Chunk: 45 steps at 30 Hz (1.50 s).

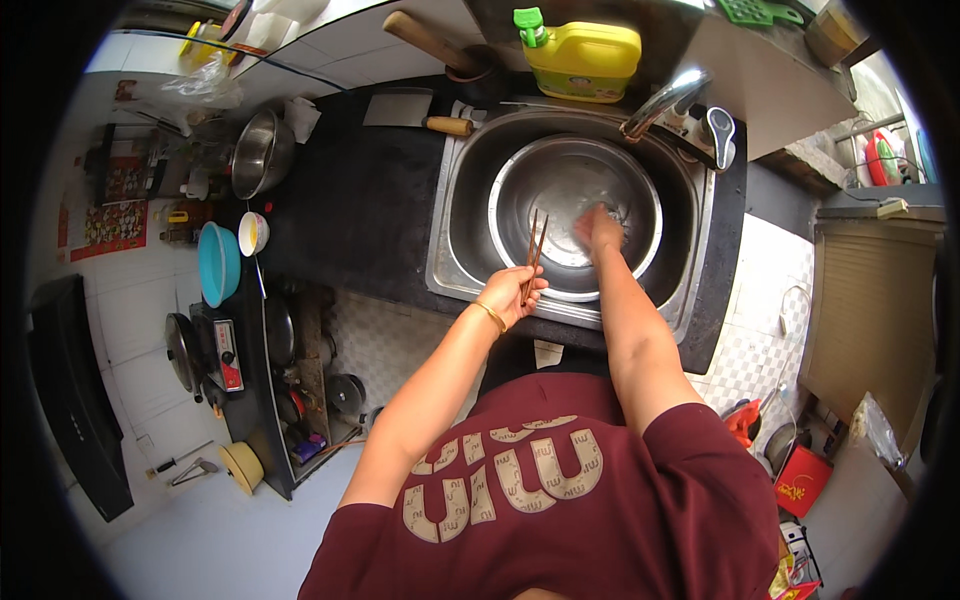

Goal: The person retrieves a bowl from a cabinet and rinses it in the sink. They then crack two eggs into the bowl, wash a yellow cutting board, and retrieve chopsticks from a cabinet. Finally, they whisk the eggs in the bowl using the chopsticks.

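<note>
A pair of brown chopsticks (534, 251) points upward from my left hand (519, 289), which grips them near the lower rim of a round steel basin (651, 187). That basin sits inside a stainless-steel sink (459, 180) and appears to hold some clear water. My right hand (600, 229) is down in the basin, blurred by motion. Its fingers are partly hidden, so whether they hold anything cannot be made out. Above the basin's upper right arches a chrome faucet (664, 105).
Left of the sink, a cleaver (405, 109) lies on the black countertop (360, 195). Behind stand a yellow jug (589, 60) and a mortar with a wooden pestle (427, 41). A steel bowl (261, 154), a blue basin (218, 264) and a small bowl (253, 232) are farther left.
</note>
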Each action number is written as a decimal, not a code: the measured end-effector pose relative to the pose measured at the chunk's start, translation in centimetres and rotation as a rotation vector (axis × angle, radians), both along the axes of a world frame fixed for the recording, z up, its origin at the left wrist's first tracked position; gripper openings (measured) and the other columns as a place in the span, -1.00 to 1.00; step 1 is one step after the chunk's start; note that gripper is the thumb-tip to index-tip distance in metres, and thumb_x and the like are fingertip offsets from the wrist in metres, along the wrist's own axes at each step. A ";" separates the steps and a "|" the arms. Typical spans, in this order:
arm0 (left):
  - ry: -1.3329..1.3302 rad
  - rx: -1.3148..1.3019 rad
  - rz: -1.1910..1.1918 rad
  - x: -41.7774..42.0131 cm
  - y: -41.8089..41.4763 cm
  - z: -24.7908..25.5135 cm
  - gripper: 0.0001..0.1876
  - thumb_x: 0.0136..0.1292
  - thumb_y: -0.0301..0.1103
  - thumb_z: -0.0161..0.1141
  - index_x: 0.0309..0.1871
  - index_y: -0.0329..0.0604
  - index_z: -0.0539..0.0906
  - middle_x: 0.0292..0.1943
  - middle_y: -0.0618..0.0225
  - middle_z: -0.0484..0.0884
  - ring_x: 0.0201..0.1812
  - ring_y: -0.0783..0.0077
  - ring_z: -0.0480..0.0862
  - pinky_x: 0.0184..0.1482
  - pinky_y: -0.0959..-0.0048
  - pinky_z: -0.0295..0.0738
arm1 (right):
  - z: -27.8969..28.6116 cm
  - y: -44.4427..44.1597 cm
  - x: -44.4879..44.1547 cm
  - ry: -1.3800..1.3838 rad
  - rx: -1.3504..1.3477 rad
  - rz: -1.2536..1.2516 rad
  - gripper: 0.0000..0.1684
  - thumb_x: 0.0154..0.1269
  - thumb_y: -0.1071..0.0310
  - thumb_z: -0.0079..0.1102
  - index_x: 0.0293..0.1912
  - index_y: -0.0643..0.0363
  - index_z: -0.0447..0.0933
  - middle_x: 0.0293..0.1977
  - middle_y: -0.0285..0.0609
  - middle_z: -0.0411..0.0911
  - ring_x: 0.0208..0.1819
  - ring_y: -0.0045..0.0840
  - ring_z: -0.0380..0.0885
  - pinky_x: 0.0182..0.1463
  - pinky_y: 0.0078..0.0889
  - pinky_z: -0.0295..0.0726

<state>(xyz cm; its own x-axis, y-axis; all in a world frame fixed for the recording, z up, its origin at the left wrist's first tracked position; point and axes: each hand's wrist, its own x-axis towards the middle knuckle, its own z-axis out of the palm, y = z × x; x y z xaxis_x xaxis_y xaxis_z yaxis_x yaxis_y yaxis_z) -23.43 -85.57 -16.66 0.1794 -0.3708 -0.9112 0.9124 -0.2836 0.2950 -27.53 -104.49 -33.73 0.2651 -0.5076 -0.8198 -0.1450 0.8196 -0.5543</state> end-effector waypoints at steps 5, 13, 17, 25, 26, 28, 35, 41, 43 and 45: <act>0.041 0.054 0.067 1.8 -3.0 -1.3 -0.77 0.47 -0.23 -0.15 -0.28 -0.09 0.44 -0.58 0.50 0.36 -0.66 0.66 0.26 -0.71 0.69 0.11 | 10.2 4.6 -0.5 -0.452 0.148 0.249 -0.51 0.44 -0.02 -0.05 -0.41 0.22 0.42 -0.59 -0.20 0.48 -0.61 -0.50 0.47 -0.53 -0.50 0.49; -0.036 0.120 -0.162 1.0 -5.8 1.1 -0.67 0.46 -0.10 -0.17 -0.47 0.03 0.34 -0.74 0.62 0.20 -0.80 0.70 0.06 -0.78 0.63 -0.12 | 15.2 6.4 -0.3 -0.245 0.219 0.349 -0.50 0.48 0.16 -0.23 0.04 0.50 0.32 0.03 0.16 0.48 0.02 -0.17 0.55 0.01 -0.24 0.58; -0.142 0.124 -0.315 1.0 -5.6 2.6 -0.63 0.47 -0.04 -0.21 -0.46 0.02 0.30 -0.76 0.62 0.15 -0.82 0.69 0.02 -0.77 0.60 -0.17 | 12.6 5.2 2.5 -0.116 0.226 0.278 -0.59 0.47 0.22 -0.24 -0.27 0.40 0.42 -0.37 0.06 0.59 -0.49 -0.36 0.58 -0.44 -0.34 0.62; -0.200 0.128 -0.282 3.0 -5.4 3.2 -0.65 0.48 -0.03 -0.22 -0.38 -0.04 0.31 -0.74 0.58 0.17 -0.81 0.67 0.05 -0.76 0.56 -0.14 | 9.8 3.3 7.7 -0.070 0.126 0.166 -0.68 0.45 0.22 -0.26 -0.34 0.19 0.39 -0.64 -0.26 0.37 -0.72 -0.60 0.30 -0.70 -0.54 0.22; -0.205 0.137 -0.277 3.4 -5.6 3.6 -0.66 0.48 -0.06 -0.22 -0.38 -0.04 0.31 -0.74 0.59 0.17 -0.81 0.68 0.03 -0.76 0.56 -0.16 | 9.0 3.0 8.0 -0.061 0.127 0.143 -0.69 0.44 0.23 -0.24 -0.35 0.17 0.39 -0.65 -0.28 0.35 -0.73 -0.61 0.28 -0.70 -0.53 0.22; -0.212 0.135 -0.271 3.5 -5.4 4.2 -0.67 0.49 -0.10 -0.21 -0.38 -0.07 0.32 -0.74 0.61 0.14 -0.81 0.70 0.00 -0.76 0.57 -0.18 | 8.0 2.4 8.8 -0.048 0.135 0.103 -0.73 0.43 0.25 -0.20 -0.36 0.14 0.40 -0.67 -0.34 0.32 -0.75 -0.64 0.23 -0.70 -0.52 0.22; -0.127 -0.027 -0.188 1.1 -2.3 3.7 -0.69 0.50 -0.13 -0.19 -0.22 -0.18 0.40 -0.69 0.56 0.25 -0.75 0.69 0.14 -0.73 0.61 -0.02 | 0.1 -4.5 4.0 0.189 -0.632 0.196 -0.70 0.42 0.19 -0.15 -0.21 0.17 0.49 -0.56 -0.12 0.51 -0.56 -0.44 0.52 -0.55 -0.32 0.49; 0.067 -0.065 0.167 2.7 -2.7 -2.5 -0.75 0.50 -0.26 -0.17 -0.05 -0.25 0.44 -0.20 0.15 0.62 -0.30 0.42 0.63 -0.36 0.54 0.54 | 2.3 -1.5 1.1 -0.250 0.259 0.179 -0.51 0.39 -0.05 0.03 -0.31 0.26 0.50 -0.52 -0.20 0.54 -0.49 -0.49 0.57 -0.42 -0.52 0.59; 0.150 -0.101 0.323 2.9 -3.8 -3.2 -0.72 0.50 -0.25 -0.20 -0.03 -0.27 0.44 -0.17 0.10 0.61 -0.28 0.37 0.64 -0.33 0.50 0.58 | 8.9 0.2 1.3 -0.385 0.254 0.350 -0.51 0.39 -0.04 0.04 -0.33 0.25 0.49 -0.51 -0.17 0.55 -0.54 -0.50 0.55 -0.40 -0.54 0.60; 0.376 -0.572 0.398 3.4 -2.8 -6.2 -0.68 0.51 -0.21 -0.23 -0.06 -0.28 0.46 -0.17 0.09 0.60 -0.31 0.36 0.61 -0.34 0.52 0.55 | 14.6 1.2 0.9 -0.552 0.218 0.570 -0.53 0.42 0.01 0.02 -0.22 0.30 0.53 -0.41 -0.14 0.59 -0.44 -0.51 0.57 -0.31 -0.52 0.60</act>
<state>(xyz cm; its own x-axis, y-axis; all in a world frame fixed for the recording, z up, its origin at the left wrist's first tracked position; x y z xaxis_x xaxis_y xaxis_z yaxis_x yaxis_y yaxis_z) -20.04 -88.38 -22.88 0.1149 -0.7727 -0.6243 0.9809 0.1874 -0.0513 -26.61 -103.24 -19.17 0.8279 -0.0180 -0.5606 -0.3244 0.8000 -0.5047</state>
